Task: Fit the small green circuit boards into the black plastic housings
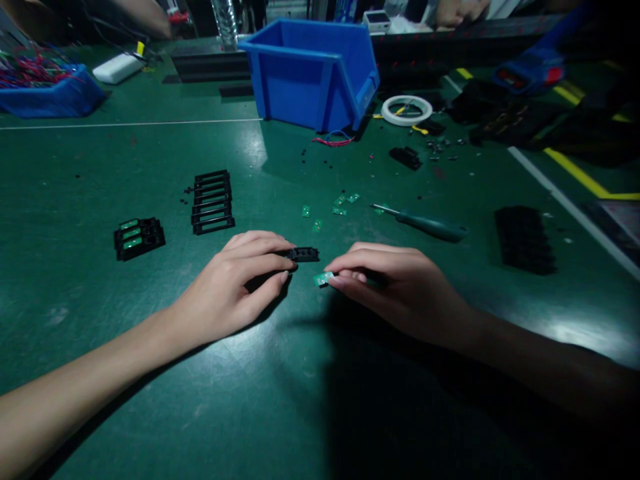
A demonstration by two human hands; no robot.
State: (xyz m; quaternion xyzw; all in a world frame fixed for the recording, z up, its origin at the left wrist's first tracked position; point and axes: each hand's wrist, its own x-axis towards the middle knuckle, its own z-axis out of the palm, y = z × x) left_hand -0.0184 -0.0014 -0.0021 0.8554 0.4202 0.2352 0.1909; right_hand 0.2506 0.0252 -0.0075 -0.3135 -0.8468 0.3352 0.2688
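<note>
Between the thumb and fingers of my right hand (395,283) is a small green circuit board (323,279), pinched at its right end. My left hand (250,277) is closed on the left end of a small black plastic housing (306,254), which lies on the green table (200,400). The board is just below and right of the housing, apart from it. Several loose circuit boards (317,226) lie beyond my hands. To the left, green boards sit in a group of black housings (139,238), beside a black slatted frame (213,202).
A green-handled screwdriver (435,227) lies beyond my right hand. Black parts (525,240) stand at the right. At the back are a blue bin (300,87), a tape roll (407,111), scattered screws (440,145) and a blue tray of wires (50,93). Other people's arms show at the far edge.
</note>
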